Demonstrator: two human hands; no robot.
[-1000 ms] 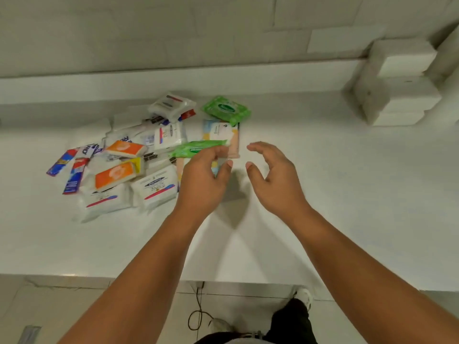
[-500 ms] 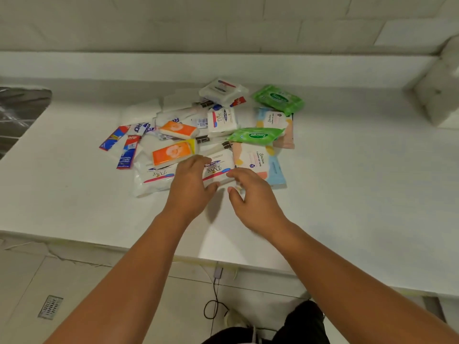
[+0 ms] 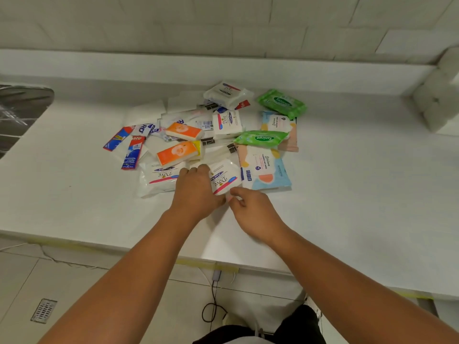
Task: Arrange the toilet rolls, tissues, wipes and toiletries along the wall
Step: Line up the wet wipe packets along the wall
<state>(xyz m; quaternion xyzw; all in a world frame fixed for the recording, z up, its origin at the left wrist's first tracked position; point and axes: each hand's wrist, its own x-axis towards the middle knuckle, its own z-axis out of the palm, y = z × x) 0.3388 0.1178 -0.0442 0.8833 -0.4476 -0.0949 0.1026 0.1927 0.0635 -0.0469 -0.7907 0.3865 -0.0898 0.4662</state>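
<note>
Two hands are on one small Dove pack (image 3: 224, 180). It lies at the near edge of the pile, at its 6 o'clock, on the white counter (image 3: 360, 184). It is well apart from the wall (image 3: 223, 26) at 12 o'clock.

My left hand (image 3: 196, 192) curls its fingers over the pack's 9 o'clock side and grips it. My right hand (image 3: 250, 209) has its fingers bent in, and they look to pinch the pack's corner at 5 o'clock. I think I hold both sides so the slippery wrap does not slide as I pull it from the heap.

Just beside it at 9 o'clock lies a bigger Dove pack (image 3: 159, 178). At 3 o'clock, touching it, is a blue wet wipes pack (image 3: 267, 170). A green Sanicare pack (image 3: 263, 138) rests on that one's far end, at 1 o'clock. Two orange tissue packs (image 3: 179, 151) sit at 11 o'clock. What look like toilet rolls (image 3: 439, 105) stand by the wall, far off at 2 o'clock.

A second ago my left hand held that green Sanicare pack up in the air, and my right hand was open with nothing in it. Now the green pack lies on the pile. Half a second ago my right fingers lay flatter on the Dove pack. Now they curl at its corner.
</note>
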